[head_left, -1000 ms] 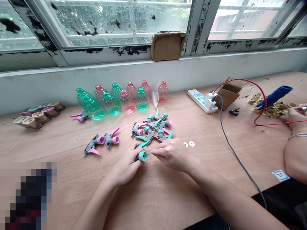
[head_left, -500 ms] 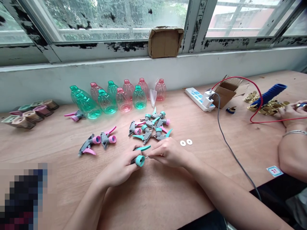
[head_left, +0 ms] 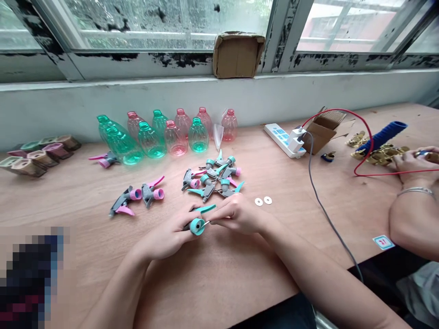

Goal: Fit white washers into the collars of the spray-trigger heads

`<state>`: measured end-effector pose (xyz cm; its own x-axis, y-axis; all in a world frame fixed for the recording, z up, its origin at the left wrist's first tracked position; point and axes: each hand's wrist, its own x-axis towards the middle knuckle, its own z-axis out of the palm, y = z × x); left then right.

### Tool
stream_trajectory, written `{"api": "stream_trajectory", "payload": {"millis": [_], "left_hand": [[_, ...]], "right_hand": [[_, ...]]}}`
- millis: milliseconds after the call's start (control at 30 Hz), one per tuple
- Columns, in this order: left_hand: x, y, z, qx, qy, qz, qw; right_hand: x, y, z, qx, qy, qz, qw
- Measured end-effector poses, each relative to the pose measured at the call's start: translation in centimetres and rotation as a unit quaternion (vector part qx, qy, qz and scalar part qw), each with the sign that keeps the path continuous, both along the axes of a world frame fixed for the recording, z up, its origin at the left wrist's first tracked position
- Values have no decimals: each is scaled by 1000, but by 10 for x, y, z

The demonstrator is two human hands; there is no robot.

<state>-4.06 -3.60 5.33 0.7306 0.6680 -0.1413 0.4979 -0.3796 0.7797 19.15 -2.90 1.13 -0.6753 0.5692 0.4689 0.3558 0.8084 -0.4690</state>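
My left hand (head_left: 171, 235) is closed around a grey spray trigger head (head_left: 197, 226) with a teal collar and teal lever; the collar's open end faces right. Close beside that collar, my right hand (head_left: 240, 214) pinches a thin white washer (head_left: 206, 224), seen almost edge-on. The washer is at the collar's rim; whether it touches is unclear. Two more white washers (head_left: 263, 201) lie flat right of my right hand. A pile of grey spray trigger heads (head_left: 214, 176) with teal and pink parts sits just beyond my hands.
Green and pink clear bottles (head_left: 153, 137) stand along the wall. Pink-collared trigger heads (head_left: 137, 197) lie at left, near wooden-looking blocks (head_left: 43, 157). A power strip (head_left: 284, 140) with a grey cable is at right. Another person's hand (head_left: 411, 169) works by brass-coloured parts (head_left: 384, 154).
The white washer in my right hand has come closer to the collar's opening and shows more. The collar has turned slightly toward me. The whole view has shifted a little.
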Motion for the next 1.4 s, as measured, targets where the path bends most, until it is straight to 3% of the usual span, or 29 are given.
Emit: {"api": "stream_trajectory", "payload": {"millis": [100, 267, 433, 700, 1000, 1400], "left_hand": [[1, 0, -1, 20, -30, 28, 999], [5, 1, -11, 102, -85, 127, 983], [16, -4, -23, 147, -105, 188, 966], [34, -13, -37, 197, -99, 267, 938], [40, -15, -37, 225, -67, 309, 921], [17, -4, -24, 200, -4, 110, 973]], "right_hand": [[-2, -2, 0, 1, 52, -19, 998], [-8, -4, 0, 51, 106, -123, 985], [-14, -9, 1, 48, 129, -186, 973], [-17, -18, 6, 73, 76, -257, 961], [-29, -26, 5, 140, 16, -300, 943], [5, -16, 19, 145, -81, -188, 968]]}}
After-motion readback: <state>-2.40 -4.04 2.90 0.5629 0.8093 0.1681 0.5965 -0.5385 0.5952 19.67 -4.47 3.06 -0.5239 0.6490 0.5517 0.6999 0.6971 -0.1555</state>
